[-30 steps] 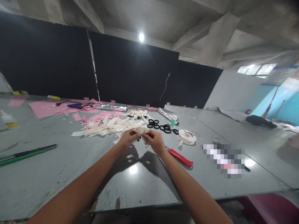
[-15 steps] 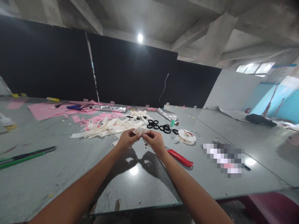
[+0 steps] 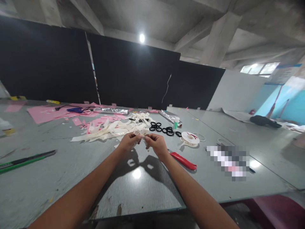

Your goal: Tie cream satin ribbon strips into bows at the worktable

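Held ribbon (image 3: 137,132): cream, darker marks
Loose strips (image 3: 107,131): cream, faintly printed
Spool (image 3: 187,136): white face, red motif
Rings (image 3: 170,133): plain black
Knife (image 3: 183,160): red handle
Small tube (image 3: 176,124): green body, white cap
Paper sheets (image 3: 45,113): plain pink
Foil strip (image 3: 113,111): bright silver
Marker (image 3: 52,101): yellow
Long tool (image 3: 26,160): green and black
Partition (image 3: 133,70): black
Bench (image 3: 138,197): grey

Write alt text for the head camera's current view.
A person's left hand and right hand pinch a small cream ribbon-like strip above a grey table. Loose cream strips and black rings lie beyond the hands; a red-handled tool and a white spool lie to the right.
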